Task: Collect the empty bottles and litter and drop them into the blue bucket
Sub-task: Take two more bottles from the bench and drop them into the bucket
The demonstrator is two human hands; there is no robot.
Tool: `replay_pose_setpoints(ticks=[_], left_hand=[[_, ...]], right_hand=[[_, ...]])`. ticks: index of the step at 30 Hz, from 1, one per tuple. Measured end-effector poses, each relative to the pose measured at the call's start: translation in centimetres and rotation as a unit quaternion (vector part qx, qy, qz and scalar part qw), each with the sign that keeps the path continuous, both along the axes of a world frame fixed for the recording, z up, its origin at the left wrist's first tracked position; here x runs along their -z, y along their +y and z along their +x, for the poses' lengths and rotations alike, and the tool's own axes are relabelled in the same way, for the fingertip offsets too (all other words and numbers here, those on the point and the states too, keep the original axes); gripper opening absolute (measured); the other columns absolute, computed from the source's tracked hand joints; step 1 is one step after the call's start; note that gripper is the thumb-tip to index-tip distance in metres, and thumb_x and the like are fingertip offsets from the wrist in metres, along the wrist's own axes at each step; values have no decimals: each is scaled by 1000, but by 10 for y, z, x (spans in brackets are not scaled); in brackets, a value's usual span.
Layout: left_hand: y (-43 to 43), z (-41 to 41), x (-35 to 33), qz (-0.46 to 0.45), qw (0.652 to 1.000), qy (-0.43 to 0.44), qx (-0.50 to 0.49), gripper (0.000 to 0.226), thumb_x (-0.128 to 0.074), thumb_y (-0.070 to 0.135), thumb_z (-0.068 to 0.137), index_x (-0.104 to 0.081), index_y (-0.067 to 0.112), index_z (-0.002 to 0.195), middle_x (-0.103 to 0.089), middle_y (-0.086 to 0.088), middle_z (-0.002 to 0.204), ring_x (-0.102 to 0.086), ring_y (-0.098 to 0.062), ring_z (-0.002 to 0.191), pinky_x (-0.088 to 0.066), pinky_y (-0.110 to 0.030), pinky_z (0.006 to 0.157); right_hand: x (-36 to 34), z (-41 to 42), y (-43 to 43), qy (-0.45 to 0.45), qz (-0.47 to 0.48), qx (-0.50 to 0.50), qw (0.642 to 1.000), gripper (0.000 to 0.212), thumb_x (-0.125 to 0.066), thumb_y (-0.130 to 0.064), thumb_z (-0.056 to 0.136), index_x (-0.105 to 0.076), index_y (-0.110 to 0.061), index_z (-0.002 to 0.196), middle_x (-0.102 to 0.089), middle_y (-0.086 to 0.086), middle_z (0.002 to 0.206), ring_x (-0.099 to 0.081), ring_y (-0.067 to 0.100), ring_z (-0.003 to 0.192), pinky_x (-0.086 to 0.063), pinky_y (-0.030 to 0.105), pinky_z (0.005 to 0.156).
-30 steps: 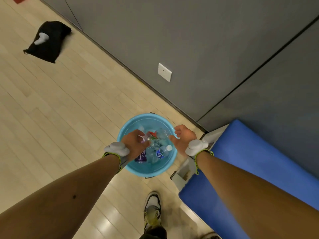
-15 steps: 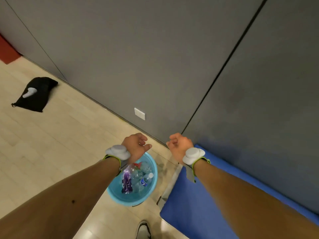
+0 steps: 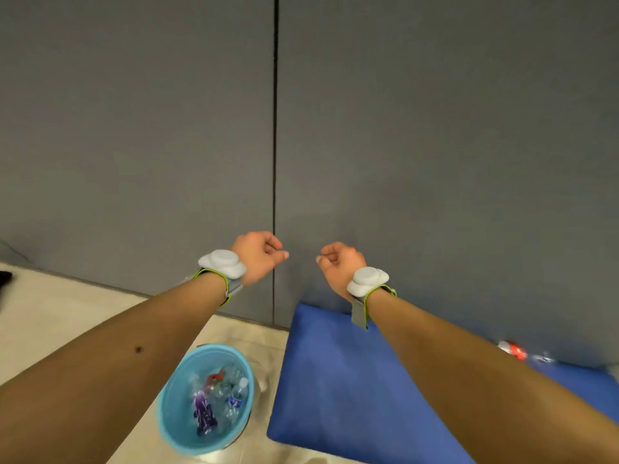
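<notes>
Both hands hung raised before the grey wall (image 3: 435, 128) — the left hand (image 3: 258, 256) and the right hand (image 3: 340, 266) each loosely curled and holding nothing. Below the left forearm, the blue bucket (image 3: 174, 406) sat on the floor beside a blue mat (image 3: 335, 380), bottles (image 3: 234, 393) and litter inside — another bottle (image 3: 512, 350) lay at the mat's far edge.

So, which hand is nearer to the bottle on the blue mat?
Right. The right hand is up-left of the bottle; the left hand is farther left, above the bucket side.
</notes>
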State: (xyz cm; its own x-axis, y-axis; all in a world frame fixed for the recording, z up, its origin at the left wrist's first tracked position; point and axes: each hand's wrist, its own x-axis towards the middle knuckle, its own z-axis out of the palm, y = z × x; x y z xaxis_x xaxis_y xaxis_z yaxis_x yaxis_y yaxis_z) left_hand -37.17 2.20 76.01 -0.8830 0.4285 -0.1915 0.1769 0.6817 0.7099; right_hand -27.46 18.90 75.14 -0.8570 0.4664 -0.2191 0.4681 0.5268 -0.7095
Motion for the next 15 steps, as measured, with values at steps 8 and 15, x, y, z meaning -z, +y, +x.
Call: replay_pose_setpoints(ticks=[8, 15], left_hand=[[102, 74, -74, 18, 990, 28, 137, 23, -74, 32, 77, -72, 16, 94, -73, -3, 87, -65, -16, 80, -46, -21, 73], [194, 149, -105, 29, 971, 46, 233, 21, -73, 35, 76, -73, 19, 91, -70, 2, 82, -64, -15, 80, -42, -20, 72]], right_hand=[[-75, 109, 75, 22, 30, 108, 993, 27, -59, -26, 89, -63, -11, 110, -72, 6, 102, -67, 21, 98, -48, 25, 85], [-112, 207, 148, 28, 67, 201, 977, 29, -59, -27, 89, -63, -11, 113, -73, 6, 104, -66, 23, 100, -44, 21, 81]])
